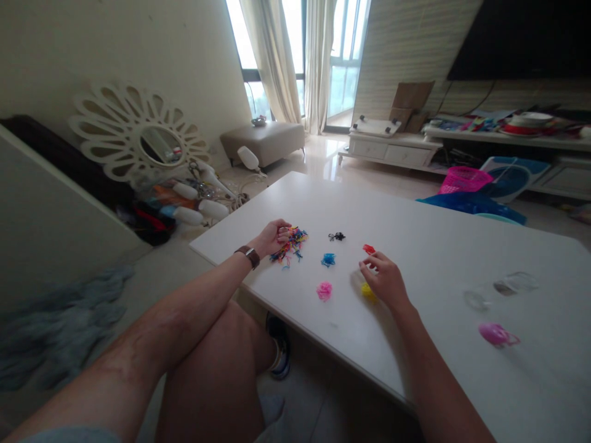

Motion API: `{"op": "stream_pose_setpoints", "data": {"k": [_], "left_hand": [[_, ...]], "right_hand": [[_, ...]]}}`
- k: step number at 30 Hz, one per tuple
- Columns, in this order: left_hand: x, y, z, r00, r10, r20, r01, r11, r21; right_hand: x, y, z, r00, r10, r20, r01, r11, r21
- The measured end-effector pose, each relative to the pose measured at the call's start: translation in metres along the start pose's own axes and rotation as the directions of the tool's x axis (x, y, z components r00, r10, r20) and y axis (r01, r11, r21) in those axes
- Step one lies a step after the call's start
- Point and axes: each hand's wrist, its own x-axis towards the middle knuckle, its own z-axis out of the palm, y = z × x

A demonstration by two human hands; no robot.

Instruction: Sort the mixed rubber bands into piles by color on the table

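A mixed heap of small coloured bands [290,244] lies on the white table [443,246], and the left hand [273,237] rests on its edge with fingers curled into it. The right hand [385,280], fingers loosely bent, holds nothing between the red pile [369,249] and the yellow pile [368,291]. The floor around the table is cluttered.

The left hand [273,237] covers part of a mixed-colour pile [290,245]; its pieces are too small to tell apart. The right hand [386,282] hides much of a yellow clump [368,291]. Right of it, a pink object [496,334] and clear items [514,283] are blurred.
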Motion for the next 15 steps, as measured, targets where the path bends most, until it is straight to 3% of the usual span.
{"op": "stream_pose_setpoints", "data": {"k": [4,7,9,11,13,15], "left_hand": [[0.000,-0.001,0.000,1.000,-0.005,-0.026,0.010,0.979,0.202],[0.001,-0.004,-0.004,0.991,0.099,-0.089,-0.034,0.837,0.546],[0.001,-0.006,-0.008,0.964,0.255,-0.071,-0.098,0.593,0.799],[0.001,-0.008,-0.011,0.931,0.363,0.037,-0.140,0.262,0.955],[0.001,-0.010,-0.012,0.923,0.355,0.152,-0.156,-0.018,0.988],[0.001,-0.012,-0.012,0.922,0.321,0.218,-0.165,-0.182,0.969]], "right_hand": [[0.000,0.000,0.001,1.000,0.004,0.009,-0.004,1.000,-0.002],[0.000,0.002,0.002,1.000,0.007,0.017,-0.007,1.000,-0.003],[0.000,0.004,0.003,1.000,0.000,0.015,0.000,1.000,-0.002],[0.001,0.005,0.004,1.000,-0.010,0.014,0.010,1.000,-0.005],[0.001,0.005,0.005,1.000,-0.017,0.018,0.017,1.000,-0.007],[0.001,0.005,0.005,1.000,-0.015,0.025,0.015,1.000,-0.004]]}}
